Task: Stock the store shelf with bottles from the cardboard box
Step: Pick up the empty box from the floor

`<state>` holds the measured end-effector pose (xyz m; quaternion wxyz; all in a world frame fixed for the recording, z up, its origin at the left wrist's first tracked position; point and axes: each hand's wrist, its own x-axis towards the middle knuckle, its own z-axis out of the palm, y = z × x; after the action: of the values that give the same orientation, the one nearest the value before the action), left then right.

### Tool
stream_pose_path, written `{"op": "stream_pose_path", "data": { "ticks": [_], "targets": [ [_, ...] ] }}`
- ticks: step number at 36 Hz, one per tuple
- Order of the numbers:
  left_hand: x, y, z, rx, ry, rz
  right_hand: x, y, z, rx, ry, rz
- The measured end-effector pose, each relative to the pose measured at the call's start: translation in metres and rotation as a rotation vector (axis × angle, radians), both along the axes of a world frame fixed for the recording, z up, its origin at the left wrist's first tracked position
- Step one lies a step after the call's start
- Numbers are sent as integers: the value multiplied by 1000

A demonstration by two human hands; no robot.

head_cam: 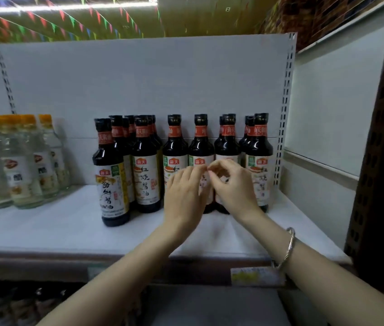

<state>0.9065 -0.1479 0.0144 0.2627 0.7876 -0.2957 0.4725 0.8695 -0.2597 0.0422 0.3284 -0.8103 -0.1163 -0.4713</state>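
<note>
- White shelf with a white back panel fills the view, under a ceiling strung with coloured bunting; a dark perforated upright stands at the right edge.
- Dark sauce bottles stand upright on the right half of the shelf, several rows deep at the left of the group and thinner towards the middle, so much of the stocking looks done.
- One dark bottle with a yellow-edged label stands further forward than the others, at the group's left end.
- Clear bottles with orange caps fill the shelf's left end, apart from the dark group with a bare gap between.
- Both hands reach in front of the middle bottles: the left hand has its fingers nearly straight against a bottle label, holding nothing that I can see.
- The right hand has its fingers curled in front of a bottle body; blur hides whether they grip it or only touch it. A silver bangle sits on that wrist.
- My reading: this is a straightening or facing step on bottles already placed.
- The cardboard box is out of view, so how many bottles remain cannot be told; the open front of the shelf suggests room for more.
- A price tag sits on the shelf's front edge.
</note>
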Motion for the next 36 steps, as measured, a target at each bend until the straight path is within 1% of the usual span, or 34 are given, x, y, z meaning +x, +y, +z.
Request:
{"op": "stream_pose_path", "data": {
  "ticks": [2,5,9,12,15,18,20,22,24,26,30,34,36],
  "targets": [
    [-6,22,1,-67,83,-57,0,25,-3,-11,25,82],
    [-15,71,-4,-172,145,-84,4,72,-10,-7,54,186],
    [-34,146,-22,-316,240,-50,2,145,-25,6,98,310],
    [-52,211,-46,-403,310,25,-6,208,-45,13,132,391],
    [-75,273,-74,-447,365,150,-18,266,-73,-22,189,450],
    [-97,327,-110,-487,457,218,-30,315,-107,-51,257,524],
    [-114,359,-140,-524,512,280,-39,342,-134,-59,330,564],
    [-133,389,-175,-589,607,359,-47,369,-168,-89,406,591],
    [-151,415,-211,-652,699,432,-53,390,-204,-160,480,620],
    [-170,437,-253,-755,777,467,-60,409,-244,-215,580,655],
    [-197,460,-330,-931,949,549,-66,425,-320,-241,737,647],
    [-221,470,-421,-1088,1133,696,-72,428,-406,-387,905,637],
    [-225,471,-460,-1149,1187,770,-70,428,-451,-471,941,624]
  ]
}}
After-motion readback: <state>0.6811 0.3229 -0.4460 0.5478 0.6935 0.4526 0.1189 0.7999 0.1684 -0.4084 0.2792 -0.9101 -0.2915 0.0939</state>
